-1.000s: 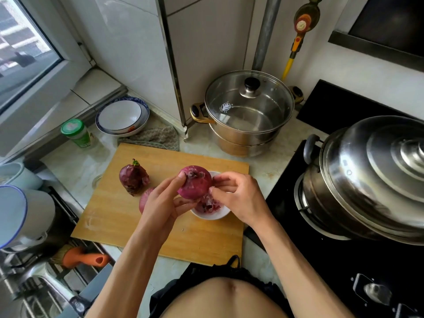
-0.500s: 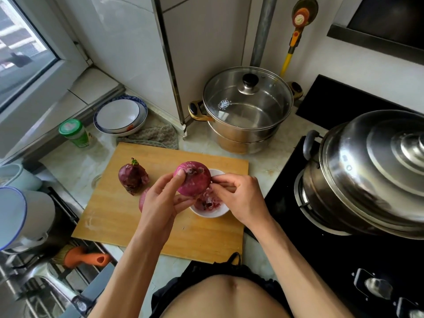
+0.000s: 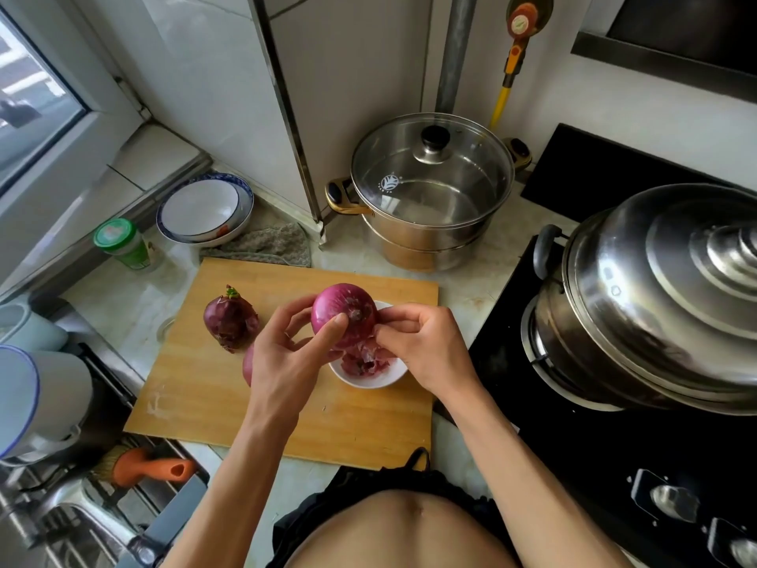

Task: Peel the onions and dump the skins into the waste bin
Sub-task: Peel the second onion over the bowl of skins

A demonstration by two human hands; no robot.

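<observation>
Holding a half-peeled red onion (image 3: 343,315) up over a small white bowl (image 3: 368,373), the left hand (image 3: 286,354) has its fingers curled round the onion's left side with the thumb pressed on the front. Right hand (image 3: 422,346) is bunched up at the onion's lower right edge, fingertips pinching a flap of papery skin (image 3: 370,347) that's hanging off the bottom, right above the bowl. That bowl already has a pile of purple skins in it and sits on the wooden cutting board (image 3: 205,387), toward its right side.

Over on the left part of the board there's an unpeeled onion (image 3: 230,319), darker, with a tiny green sprout on top. Another pinkish onion (image 3: 247,364) peeks out just behind the left hand, mostly hidden, so I can't say much about it.

Board is lying on the marble table (image 3: 471,289). Behind it: a steel pot with a glass lid (image 3: 432,190), a crumpled grey cloth (image 3: 266,246), stacked blue-rimmed bowls (image 3: 205,211) and a green-capped jar (image 3: 123,243) near the window. On the right a big steel steamer pot (image 3: 655,297) sits on the black stove (image 3: 573,465). An orange-handled brush (image 3: 151,469) lies at lower left by the sink.
</observation>
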